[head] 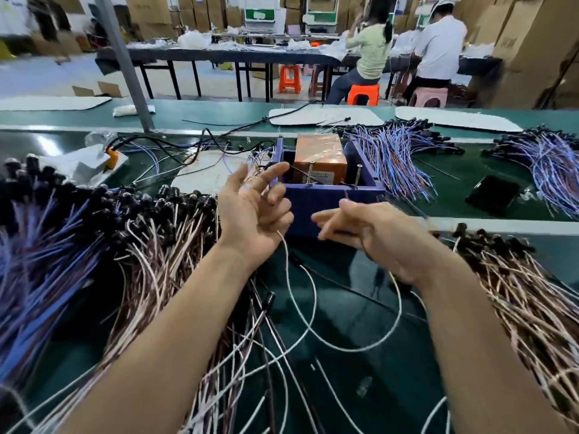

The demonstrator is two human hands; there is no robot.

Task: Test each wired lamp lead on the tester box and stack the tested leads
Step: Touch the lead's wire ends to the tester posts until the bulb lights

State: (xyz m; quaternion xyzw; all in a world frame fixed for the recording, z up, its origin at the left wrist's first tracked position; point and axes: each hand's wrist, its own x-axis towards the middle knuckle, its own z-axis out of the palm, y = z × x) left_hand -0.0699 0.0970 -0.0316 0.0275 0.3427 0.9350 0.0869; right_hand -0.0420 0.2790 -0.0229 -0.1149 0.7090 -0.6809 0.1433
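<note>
Now we hold the white lead (pixel 351 350) looped between both hands: left hand (pixel 250 214) curls its lower fingers on one end, right hand (pixel 369 233) pinches the other, nearer the tester box (pixel 316 198) just beyond.

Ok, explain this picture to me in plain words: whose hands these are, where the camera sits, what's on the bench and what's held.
No machine: a person works bare-handed, and the single picture comes from a camera on their head, looking forward and down. The left hand and right hand hover before the blue tester box, which holds an orange block. On the green bench lie heaps of lamp leads: a brown-and-white pile left, a second pile right, blue bundles behind. The right hand's grip pinches a thin wire end. A white lead loops between both hands; whether the left holds it is unclear.
</note>
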